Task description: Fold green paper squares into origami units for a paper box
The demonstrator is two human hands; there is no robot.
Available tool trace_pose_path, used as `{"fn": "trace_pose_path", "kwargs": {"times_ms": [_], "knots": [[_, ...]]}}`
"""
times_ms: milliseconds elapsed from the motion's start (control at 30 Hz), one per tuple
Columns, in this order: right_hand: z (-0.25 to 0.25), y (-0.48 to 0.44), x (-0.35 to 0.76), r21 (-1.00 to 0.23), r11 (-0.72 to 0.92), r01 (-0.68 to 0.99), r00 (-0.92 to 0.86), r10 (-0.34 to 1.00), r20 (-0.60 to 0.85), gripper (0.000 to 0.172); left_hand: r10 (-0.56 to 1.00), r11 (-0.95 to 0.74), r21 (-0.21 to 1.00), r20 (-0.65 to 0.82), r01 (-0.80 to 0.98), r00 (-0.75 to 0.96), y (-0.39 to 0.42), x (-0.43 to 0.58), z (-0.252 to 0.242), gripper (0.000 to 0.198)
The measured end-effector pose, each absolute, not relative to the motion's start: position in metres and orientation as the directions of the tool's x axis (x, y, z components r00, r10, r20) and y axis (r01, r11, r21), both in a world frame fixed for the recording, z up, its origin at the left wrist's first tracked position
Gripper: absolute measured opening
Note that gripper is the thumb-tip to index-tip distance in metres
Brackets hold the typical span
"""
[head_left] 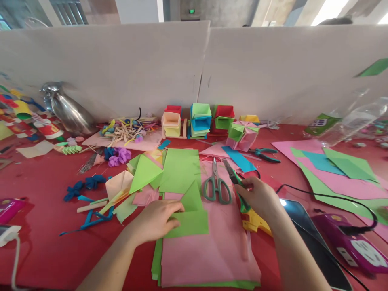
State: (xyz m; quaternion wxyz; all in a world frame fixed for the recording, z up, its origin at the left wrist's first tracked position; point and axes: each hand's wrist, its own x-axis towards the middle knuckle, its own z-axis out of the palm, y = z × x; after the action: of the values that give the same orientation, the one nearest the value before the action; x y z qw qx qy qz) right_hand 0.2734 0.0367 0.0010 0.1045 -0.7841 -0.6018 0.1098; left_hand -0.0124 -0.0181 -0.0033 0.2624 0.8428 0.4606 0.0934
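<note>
At six o'clock on the red table (45, 250), on a pink sheet (209, 258), lies a folded green paper (192, 224); at seven o'clock the person's left hand (160, 218) rests on its left side, half-curled with a narrow gap between thumb and finger, though one cannot tell whether it pinches. At four o'clock the right hand (256, 192) is closed on green-handled scissors (241, 200), just beside grey scissors (216, 188) lying flat. Farther toward four sits a dark-screened device (315, 242). A steel jug (71, 109) stands near ten, paper boxes (200, 121) line twelve before a pale partition (121, 60), and beyond it a small green sign (191, 11) glows on the room's grey wall (224, 10)
</note>
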Motion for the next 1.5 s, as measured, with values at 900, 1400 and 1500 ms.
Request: {"fn": "trace_pose_path", "kwargs": {"times_ms": [900, 1400, 1500], "knots": [[-0.034, -0.096, 0.251, -0.109, 0.390, 0.914, -0.335, 0.879, 0.340, 0.038, 0.856, -0.432, 0.380, -0.111, 0.818, 0.504, -0.023, -0.033, 0.003, 0.037], [-0.036, -0.105, 0.268, -0.075, 0.527, 0.847, -0.484, 0.821, 0.302, 0.032, 0.499, -0.848, 0.180, -0.042, 0.498, 0.866, -0.015, -0.023, -0.046, 0.048], [-0.034, -0.108, 0.272, -0.092, 0.554, 0.827, -0.514, 0.813, 0.273, 0.032, 0.493, -0.841, 0.226, -0.056, 0.492, 0.868, -0.017, -0.024, -0.046, 0.049]]}}
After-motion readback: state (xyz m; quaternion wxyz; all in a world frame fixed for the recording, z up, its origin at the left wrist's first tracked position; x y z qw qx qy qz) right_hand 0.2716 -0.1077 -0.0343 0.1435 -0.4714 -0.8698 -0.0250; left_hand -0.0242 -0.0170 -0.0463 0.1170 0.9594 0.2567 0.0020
